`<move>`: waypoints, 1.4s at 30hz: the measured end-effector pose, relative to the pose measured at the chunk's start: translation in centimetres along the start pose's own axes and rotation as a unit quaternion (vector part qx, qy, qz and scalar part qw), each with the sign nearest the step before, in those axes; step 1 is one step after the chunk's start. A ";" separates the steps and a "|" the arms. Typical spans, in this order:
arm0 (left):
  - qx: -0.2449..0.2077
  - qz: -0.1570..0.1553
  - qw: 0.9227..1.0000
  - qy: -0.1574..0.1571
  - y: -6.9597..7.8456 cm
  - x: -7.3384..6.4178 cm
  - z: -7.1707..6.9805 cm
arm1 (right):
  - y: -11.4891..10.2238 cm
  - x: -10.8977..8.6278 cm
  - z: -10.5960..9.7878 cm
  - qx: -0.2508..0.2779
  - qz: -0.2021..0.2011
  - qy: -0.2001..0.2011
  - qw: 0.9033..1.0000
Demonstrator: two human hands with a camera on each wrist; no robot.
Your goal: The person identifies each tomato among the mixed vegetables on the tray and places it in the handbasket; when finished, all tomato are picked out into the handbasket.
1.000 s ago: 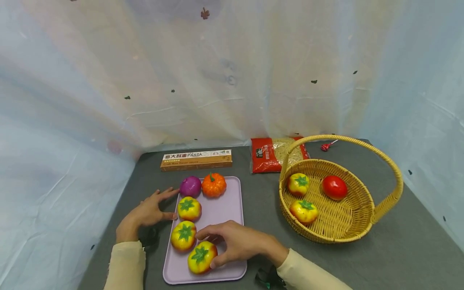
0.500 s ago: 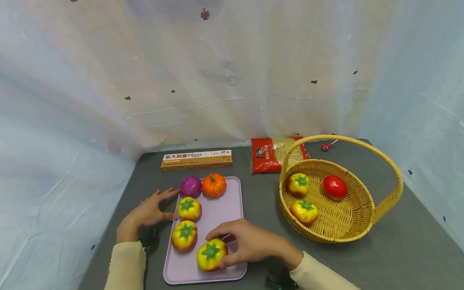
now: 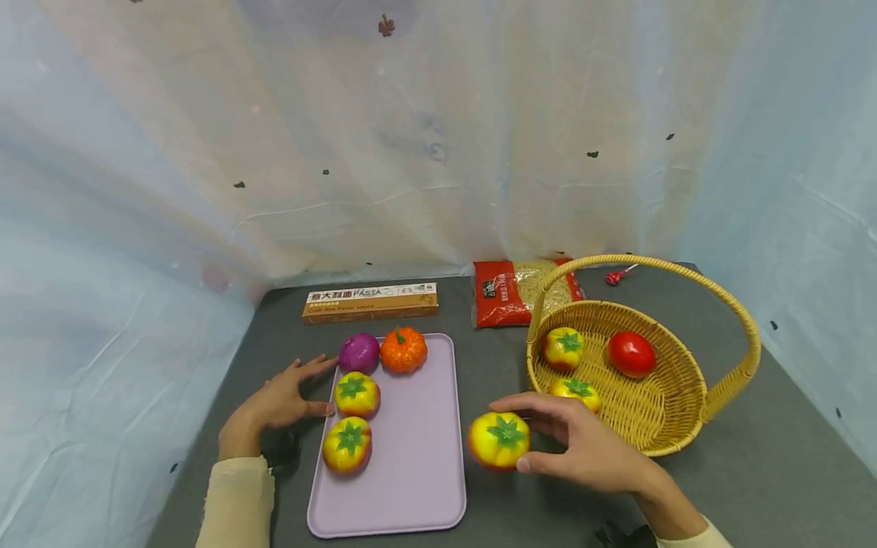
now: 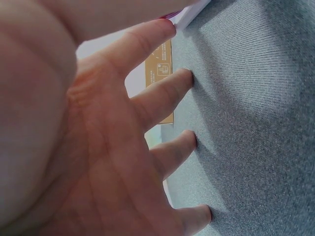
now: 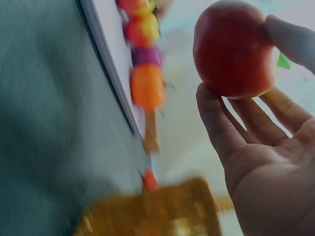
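My right hand holds a yellow-and-red toy persimmon with a green leafy top, between thumb and fingers. The persimmon is in the air between the tray and the basket; in the right wrist view its red underside shows. Fingers spread, my left hand rests at the left edge of the lilac tray, fingertips on the grey cloth in the left wrist view. Two more persimmons lie along the tray's left side, below a purple onion and a small orange pumpkin.
A wicker basket with a tall handle stands on the right, holding two persimmons and a red tomato-like fruit. Behind are a pasta box, a red pasta bag and a small red flower-like item.
My right hand has lifted the front persimmon off the tray and carried it right, toward the basket. The left hand has stayed in place.
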State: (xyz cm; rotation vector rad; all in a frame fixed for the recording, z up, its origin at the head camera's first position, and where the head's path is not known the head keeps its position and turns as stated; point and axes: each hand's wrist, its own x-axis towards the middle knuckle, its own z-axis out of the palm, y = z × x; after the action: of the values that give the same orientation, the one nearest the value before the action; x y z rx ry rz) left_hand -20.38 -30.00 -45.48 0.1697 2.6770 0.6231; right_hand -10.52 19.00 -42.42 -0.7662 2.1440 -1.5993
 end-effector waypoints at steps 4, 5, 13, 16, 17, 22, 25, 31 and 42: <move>-0.002 0.000 1.000 0.000 -0.1 -0.1 0.1 | -0.4 -2.7 -2.2 -0.014 0.004 0.061 0.998; -0.002 0.000 1.000 0.000 -0.1 -0.1 0.1 | -0.5 -3.4 -2.8 -0.021 0.005 0.075 0.997; -0.001 -0.005 1.000 -0.001 -0.1 0.0 0.0 | -0.4 -8.6 -6.6 -0.119 0.015 0.147 0.982; 0.000 -0.009 1.000 -0.002 0.0 0.0 0.0 | 0.1 -10.0 -7.8 -0.163 0.038 0.168 0.971; 0.000 -0.009 1.000 -0.002 0.0 0.0 0.0 | 0.3 -10.3 -8.2 -0.177 0.041 0.170 0.969; -0.005 -0.013 1.000 -0.002 0.1 -0.1 0.0 | 1.0 -10.8 -9.2 -0.230 0.071 0.173 0.955; -0.003 -0.013 1.000 -0.002 0.1 -0.1 0.0 | 1.0 -10.4 -9.1 -0.249 0.103 0.173 0.947; 0.000 -0.020 1.000 -0.005 0.1 0.1 0.0 | 0.9 -9.0 -8.9 -0.245 0.117 0.158 0.949; -0.004 -0.021 1.000 -0.002 0.0 0.2 0.2 | 1.6 -6.1 -8.7 -0.235 0.129 0.105 0.958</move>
State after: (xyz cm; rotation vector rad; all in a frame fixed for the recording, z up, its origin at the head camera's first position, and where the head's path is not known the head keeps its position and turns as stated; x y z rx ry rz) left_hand -20.54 -29.92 -45.70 0.1135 2.6670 0.6195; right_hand -11.06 29.72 -41.59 -0.4253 2.6959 -1.0900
